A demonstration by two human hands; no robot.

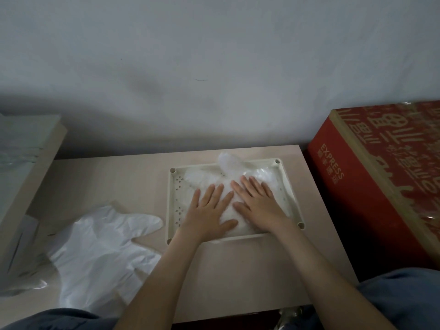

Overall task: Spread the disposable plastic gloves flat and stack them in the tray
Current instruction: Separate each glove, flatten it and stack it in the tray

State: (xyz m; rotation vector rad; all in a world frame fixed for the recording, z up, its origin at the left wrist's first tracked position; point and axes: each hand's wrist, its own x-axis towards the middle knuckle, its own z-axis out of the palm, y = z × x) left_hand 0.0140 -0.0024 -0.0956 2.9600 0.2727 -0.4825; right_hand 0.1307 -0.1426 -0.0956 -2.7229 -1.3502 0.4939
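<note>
Crinkly clear plastic gloves [264, 173] lie in the cream rectangular plastic tray [172, 203], and both palms are pressing them down. Left hand [209, 210] and right hand [259, 206] sit side by side, fingers straight and slightly spread, thumbs nearly meeting, gripping nothing. 1 glove tip [228, 161] spills over the rim at 12 o'clock. To do this well, I'd sweep outward from the middle toward 9 and 3 o'clock, push trapped air out, then tuck that stray tip inside. At 8 o'clock from the tray, more translucent gloves [102, 241] wait on the pale wooden table [238, 270].
</note>
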